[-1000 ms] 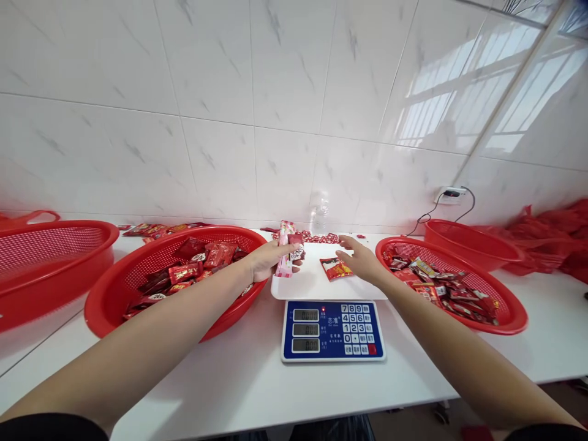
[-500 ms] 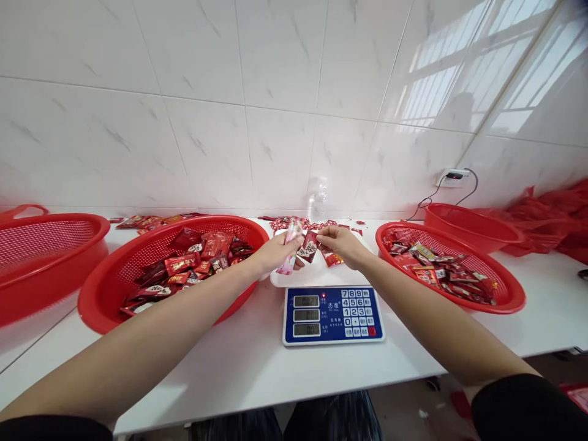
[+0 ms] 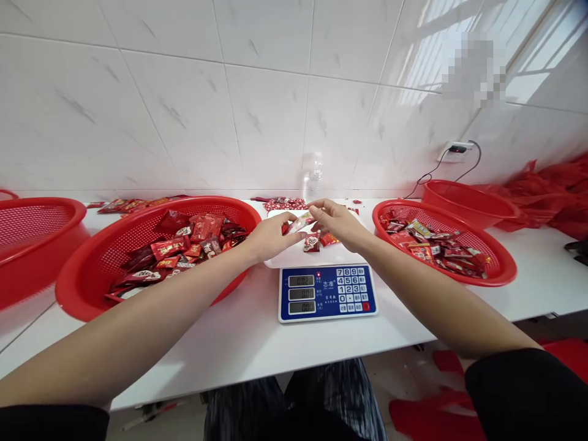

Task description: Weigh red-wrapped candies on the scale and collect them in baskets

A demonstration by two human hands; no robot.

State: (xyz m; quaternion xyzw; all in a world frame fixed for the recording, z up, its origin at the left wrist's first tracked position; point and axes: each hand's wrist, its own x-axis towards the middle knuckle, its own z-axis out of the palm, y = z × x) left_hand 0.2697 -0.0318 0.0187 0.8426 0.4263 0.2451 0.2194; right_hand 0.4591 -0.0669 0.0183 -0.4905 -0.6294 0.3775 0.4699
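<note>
Over the white pan (image 3: pixel 280 260) of a digital scale (image 3: pixel 328 294), a small pink-and-white packet (image 3: pixel 299 222) is held between my two hands. My left hand (image 3: pixel 272 236) has its fingers and thumb closed around the packet's left end. My right hand (image 3: pixel 339 224) is at the other end, thumb and fingertips closed on it. Below them a dark red snack packet (image 3: pixel 312 242) lies on the pan, beside a brighter red packet (image 3: pixel 328 239) partly covered by my right hand.
Red baskets of wrapped snacks stand left (image 3: pixel 73 288) and right (image 3: pixel 500 269) of the scale. Another red basket (image 3: pixel 41 214) is at far left, a red basin (image 3: pixel 473 202) behind right. A clear bottle (image 3: pixel 313 177), loose packets (image 3: pixel 133 206) and a wall socket (image 3: pixel 454 151) are at the back.
The dark red packet has left my fingers and now lies on the pan. My right hand has moved to the pink packet, which has turned from upright to flatter. The view has tilted downward.
</note>
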